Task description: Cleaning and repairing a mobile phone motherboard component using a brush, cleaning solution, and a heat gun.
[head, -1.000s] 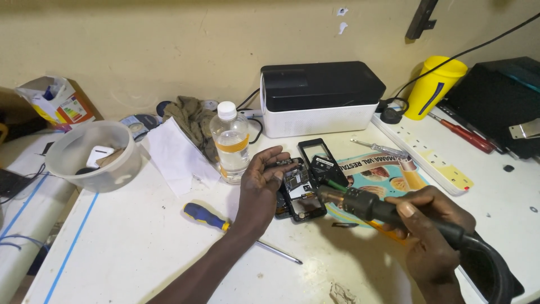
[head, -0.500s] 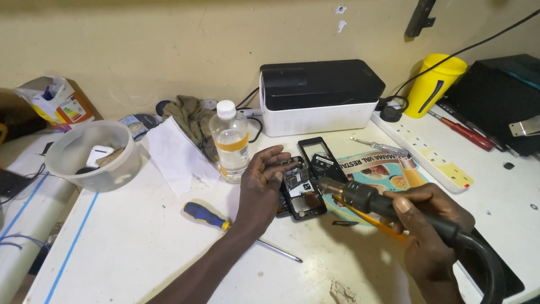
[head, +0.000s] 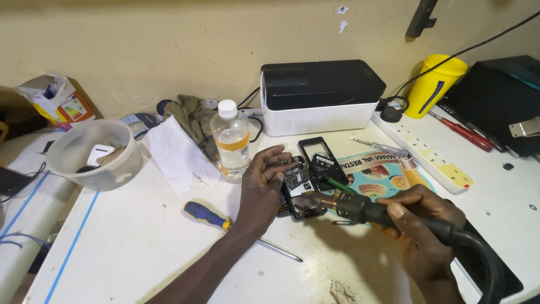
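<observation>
Half the phone [head: 299, 186] (under left hand [head: 263, 188]) hidden

Head camera, looking down, close over table [head: 140, 247].

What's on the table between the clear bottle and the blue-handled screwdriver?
In the head view nothing lies between the bottle and the screwdriver, only bare white table; the left hand sits just to the right.
</observation>
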